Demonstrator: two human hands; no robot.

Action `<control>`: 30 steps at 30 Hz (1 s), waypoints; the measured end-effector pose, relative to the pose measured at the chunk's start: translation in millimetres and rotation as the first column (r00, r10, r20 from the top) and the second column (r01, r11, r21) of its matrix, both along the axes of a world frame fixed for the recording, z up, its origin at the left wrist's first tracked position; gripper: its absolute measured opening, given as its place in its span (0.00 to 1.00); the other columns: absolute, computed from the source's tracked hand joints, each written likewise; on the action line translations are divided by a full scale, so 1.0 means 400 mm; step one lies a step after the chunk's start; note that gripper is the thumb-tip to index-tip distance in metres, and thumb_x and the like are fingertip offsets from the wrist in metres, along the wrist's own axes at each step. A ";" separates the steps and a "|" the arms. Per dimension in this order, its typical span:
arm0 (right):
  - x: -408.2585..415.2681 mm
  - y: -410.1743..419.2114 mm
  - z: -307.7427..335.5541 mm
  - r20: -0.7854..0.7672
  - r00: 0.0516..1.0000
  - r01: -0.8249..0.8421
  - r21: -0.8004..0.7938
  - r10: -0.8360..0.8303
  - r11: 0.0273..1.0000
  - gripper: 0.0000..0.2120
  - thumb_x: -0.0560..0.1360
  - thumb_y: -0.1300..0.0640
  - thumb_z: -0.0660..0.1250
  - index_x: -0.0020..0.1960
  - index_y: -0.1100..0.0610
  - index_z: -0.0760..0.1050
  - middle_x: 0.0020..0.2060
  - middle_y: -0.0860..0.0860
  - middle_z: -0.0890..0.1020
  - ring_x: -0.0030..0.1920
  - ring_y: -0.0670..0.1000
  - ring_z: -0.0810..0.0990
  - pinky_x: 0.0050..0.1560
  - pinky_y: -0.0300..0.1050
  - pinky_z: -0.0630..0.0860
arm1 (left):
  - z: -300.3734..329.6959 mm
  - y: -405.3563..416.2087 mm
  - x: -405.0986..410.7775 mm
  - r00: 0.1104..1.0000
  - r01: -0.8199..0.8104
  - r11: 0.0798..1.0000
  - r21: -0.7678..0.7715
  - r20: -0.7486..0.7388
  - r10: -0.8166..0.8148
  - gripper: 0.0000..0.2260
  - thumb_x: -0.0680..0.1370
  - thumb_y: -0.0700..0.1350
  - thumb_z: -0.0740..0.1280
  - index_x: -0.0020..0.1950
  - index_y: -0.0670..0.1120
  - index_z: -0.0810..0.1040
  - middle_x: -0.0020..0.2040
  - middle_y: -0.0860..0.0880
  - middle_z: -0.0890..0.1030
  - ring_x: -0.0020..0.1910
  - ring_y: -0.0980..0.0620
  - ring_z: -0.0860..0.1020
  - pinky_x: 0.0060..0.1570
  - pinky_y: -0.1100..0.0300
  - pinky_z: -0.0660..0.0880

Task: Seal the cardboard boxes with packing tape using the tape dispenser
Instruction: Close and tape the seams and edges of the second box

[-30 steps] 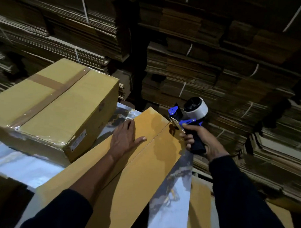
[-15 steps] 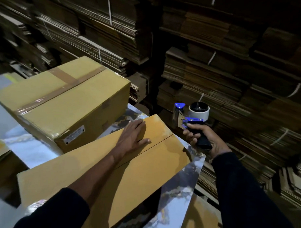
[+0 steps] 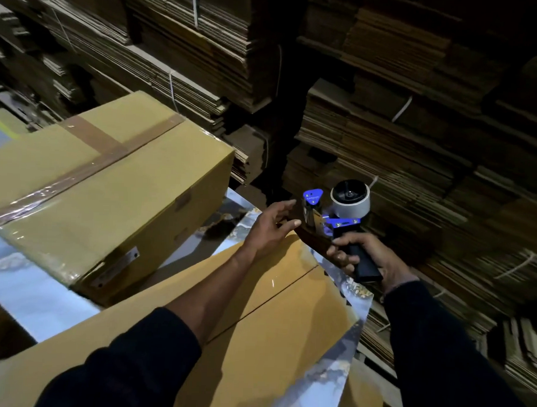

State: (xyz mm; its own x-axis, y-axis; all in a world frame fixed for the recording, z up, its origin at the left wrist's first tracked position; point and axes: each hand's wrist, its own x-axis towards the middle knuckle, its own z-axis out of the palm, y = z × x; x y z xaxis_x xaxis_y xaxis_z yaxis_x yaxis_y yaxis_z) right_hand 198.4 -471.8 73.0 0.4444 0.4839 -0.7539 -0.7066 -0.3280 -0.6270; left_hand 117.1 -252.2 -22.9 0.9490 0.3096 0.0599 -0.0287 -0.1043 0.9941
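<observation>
The right hand (image 3: 378, 259) grips the black handle of the blue-and-white tape dispenser (image 3: 339, 218) at the far end of the unsealed yellow-brown cardboard box (image 3: 257, 318). The left hand (image 3: 271, 226), fingers spread, reaches its tape end.

Tall stacks of flattened brown corrugated cardboard sheets (image 3: 181, 57) fill the left background, bundled here and there with thin white strapping bands (image 3: 171, 87). More such flat cardboard stacks (image 3: 415, 141) rise on the right, with a dark narrow gap (image 3: 282, 118) between the two masses. In the foreground lies a glossy marble-patterned sheet in pale blue-grey with gold veining (image 3: 35, 298), catching bright reflections.
</observation>
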 end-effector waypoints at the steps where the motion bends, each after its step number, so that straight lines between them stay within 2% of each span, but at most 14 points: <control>1: 0.002 0.008 -0.007 0.005 1.000 -0.005 -0.006 0.005 1.000 0.09 0.75 0.60 0.67 0.45 0.68 0.79 0.29 0.53 0.72 0.20 0.43 0.65 0.21 0.36 0.69 | -0.005 0.001 0.013 1.000 -0.008 1.000 -0.022 0.003 0.008 0.24 0.80 0.41 0.73 0.75 0.44 0.74 0.70 0.47 0.78 0.69 0.56 0.76 0.63 0.73 0.71; 3: 0.000 0.023 -0.019 0.000 1.000 -0.001 -0.012 0.001 1.000 0.09 0.75 0.60 0.67 0.45 0.68 0.79 0.29 0.52 0.72 0.21 0.43 0.65 0.21 0.36 0.69 | -0.011 0.002 0.035 1.000 -0.026 0.998 -0.050 0.003 0.026 0.24 0.80 0.40 0.73 0.75 0.44 0.74 0.70 0.47 0.78 0.67 0.57 0.77 0.62 0.72 0.72; 6: -0.003 0.044 -0.029 -0.028 0.999 0.019 0.004 -0.019 1.000 0.10 0.77 0.60 0.65 0.44 0.68 0.80 0.29 0.52 0.72 0.20 0.43 0.66 0.21 0.36 0.69 | -0.024 0.003 0.055 0.997 -0.076 0.996 -0.052 -0.012 0.075 0.22 0.80 0.41 0.73 0.74 0.46 0.76 0.68 0.47 0.79 0.65 0.54 0.78 0.66 0.59 0.76; 8: -0.008 0.057 -0.029 -0.050 0.999 0.020 0.021 -0.019 1.000 0.12 0.78 0.61 0.63 0.42 0.68 0.80 0.28 0.52 0.72 0.20 0.43 0.66 0.20 0.35 0.69 | -0.027 0.007 0.059 0.995 -0.100 0.994 -0.049 -0.027 0.099 0.22 0.79 0.41 0.73 0.73 0.46 0.76 0.67 0.47 0.80 0.64 0.53 0.79 0.66 0.55 0.76; 13: -0.020 0.061 -0.026 -0.080 0.997 0.014 0.069 -0.008 0.998 0.14 0.78 0.61 0.61 0.40 0.67 0.81 0.28 0.51 0.72 0.19 0.42 0.66 0.21 0.34 0.69 | -0.024 0.024 0.067 1.000 -0.029 0.999 -0.038 -0.012 0.028 0.24 0.79 0.35 0.71 0.75 0.44 0.74 0.69 0.45 0.79 0.68 0.51 0.78 0.69 0.56 0.74; 17: -0.024 0.053 -0.027 -0.050 0.999 0.013 0.058 -0.010 0.998 0.13 0.77 0.61 0.63 0.41 0.67 0.81 0.28 0.52 0.73 0.19 0.43 0.66 0.21 0.35 0.69 | -0.015 0.036 0.063 1.000 -0.013 1.000 -0.014 -0.013 0.013 0.18 0.79 0.31 0.69 0.70 0.40 0.78 0.63 0.45 0.83 0.64 0.51 0.81 0.67 0.56 0.76; 21: -0.027 0.049 -0.022 -0.058 0.998 0.020 0.078 -0.016 0.997 0.12 0.77 0.61 0.62 0.41 0.67 0.80 0.28 0.52 0.72 0.20 0.42 0.66 0.21 0.35 0.69 | -0.017 0.044 0.057 0.998 -0.059 0.998 -0.015 -0.018 0.059 0.13 0.78 0.35 0.72 0.63 0.42 0.82 0.55 0.46 0.85 0.57 0.51 0.83 0.61 0.54 0.80; 25: -0.028 0.043 -0.023 -0.048 0.999 0.015 0.092 -0.010 0.996 0.12 0.78 0.62 0.62 0.42 0.67 0.80 0.28 0.52 0.73 0.20 0.42 0.66 0.21 0.35 0.69 | -0.018 0.046 0.059 0.999 -0.051 0.999 0.001 -0.005 0.051 0.08 0.79 0.40 0.74 0.58 0.45 0.83 0.55 0.48 0.84 0.56 0.53 0.82 0.58 0.55 0.79; 30: -0.030 0.038 -0.024 -0.038 0.999 0.029 0.079 -0.026 0.996 0.12 0.80 0.62 0.61 0.43 0.67 0.79 0.29 0.52 0.73 0.20 0.43 0.67 0.22 0.35 0.69 | -0.016 0.057 0.066 0.998 -0.060 0.998 -0.010 -0.031 0.059 0.04 0.78 0.42 0.74 0.50 0.44 0.83 0.49 0.48 0.86 0.52 0.49 0.83 0.58 0.46 0.80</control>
State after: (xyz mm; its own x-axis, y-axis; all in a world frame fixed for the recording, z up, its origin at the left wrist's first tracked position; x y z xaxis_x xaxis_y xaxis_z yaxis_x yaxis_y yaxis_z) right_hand 186.5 -456.7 63.6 0.4312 0.5310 -0.7295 -0.7375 -0.2584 -0.6240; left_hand 143.5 -229.3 -29.1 0.9302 0.3662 0.0270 0.0079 -0.0935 0.9956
